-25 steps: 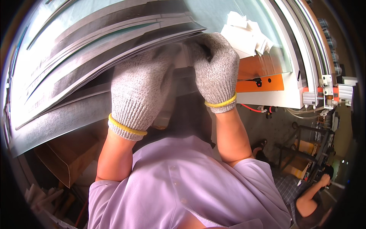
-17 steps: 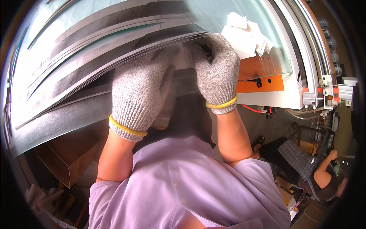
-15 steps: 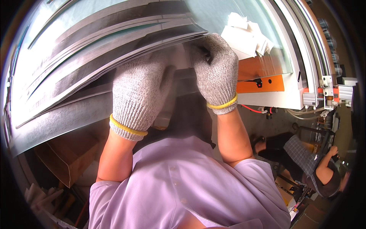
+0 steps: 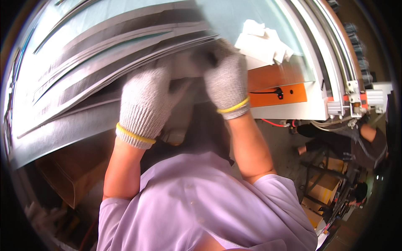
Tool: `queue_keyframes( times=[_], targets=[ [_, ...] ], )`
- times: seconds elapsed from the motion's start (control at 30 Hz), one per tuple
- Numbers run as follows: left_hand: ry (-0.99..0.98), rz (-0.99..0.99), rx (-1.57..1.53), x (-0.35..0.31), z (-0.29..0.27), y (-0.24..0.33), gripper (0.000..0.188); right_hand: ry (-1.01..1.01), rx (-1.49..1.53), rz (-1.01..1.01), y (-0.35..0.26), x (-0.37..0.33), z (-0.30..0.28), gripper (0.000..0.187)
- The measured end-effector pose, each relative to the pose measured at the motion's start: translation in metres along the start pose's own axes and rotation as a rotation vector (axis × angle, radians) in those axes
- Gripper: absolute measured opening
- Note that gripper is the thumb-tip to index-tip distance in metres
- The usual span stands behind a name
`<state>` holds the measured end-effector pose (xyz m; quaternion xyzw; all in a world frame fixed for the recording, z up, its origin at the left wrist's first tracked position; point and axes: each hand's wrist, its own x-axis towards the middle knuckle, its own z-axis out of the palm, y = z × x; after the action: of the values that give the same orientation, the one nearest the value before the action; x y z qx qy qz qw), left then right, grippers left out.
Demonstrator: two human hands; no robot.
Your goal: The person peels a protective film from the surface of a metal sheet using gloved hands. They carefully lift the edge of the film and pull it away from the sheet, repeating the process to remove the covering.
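My left hand (image 4: 144, 100), in a speckled grey knit glove with a yellow cuff edge, reaches in at the near edge of a stack of long, thin grey and dark strips (image 4: 109, 75). Its fingers are hidden under the strips, and the thumb side is blurred. My right hand (image 4: 228, 77), gloved alike, is curled at the right end of the strips. Its fingertips are smeared and what they hold cannot be made out. Between both hands lies a pale, blurred surface.
Crumpled white paper (image 4: 264, 42) lies on the glass sheet right of the strips. Beyond is an orange panel (image 4: 280, 93) with a black fitting, beside metal rails (image 4: 349, 62). A cardboard box (image 4: 63, 175) stands below left. Another person (image 4: 360, 144) is at the right.
Both my hands have shifted slightly left, the right one more. The strips' right end has also moved left. The other person at the right has changed position, appearing higher in view.
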<state>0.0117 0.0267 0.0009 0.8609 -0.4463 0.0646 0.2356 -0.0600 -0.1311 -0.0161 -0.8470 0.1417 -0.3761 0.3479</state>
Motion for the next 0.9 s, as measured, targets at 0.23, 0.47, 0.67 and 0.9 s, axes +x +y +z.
queue_keyframes(
  times=[0.23,0.47,0.67,0.9],
  targets=[
    [0.015,-0.008,0.052,-0.003,0.007,-0.014,0.07,-0.031,-0.151,-0.04,-0.006,0.001,-0.002,0.016],
    [-0.095,-0.104,0.055,-0.012,-0.003,-0.016,0.086,0.03,-0.293,-0.183,-0.016,0.002,-0.008,0.009],
    [0.079,-0.068,-0.022,-0.009,-0.009,-0.019,0.097,-0.018,0.004,-0.604,-0.032,-0.027,-0.031,0.016],
    [0.028,-0.041,-0.038,-0.008,-0.021,-0.017,0.074,0.269,0.019,0.245,0.041,0.004,-0.103,0.022]
  ],
)
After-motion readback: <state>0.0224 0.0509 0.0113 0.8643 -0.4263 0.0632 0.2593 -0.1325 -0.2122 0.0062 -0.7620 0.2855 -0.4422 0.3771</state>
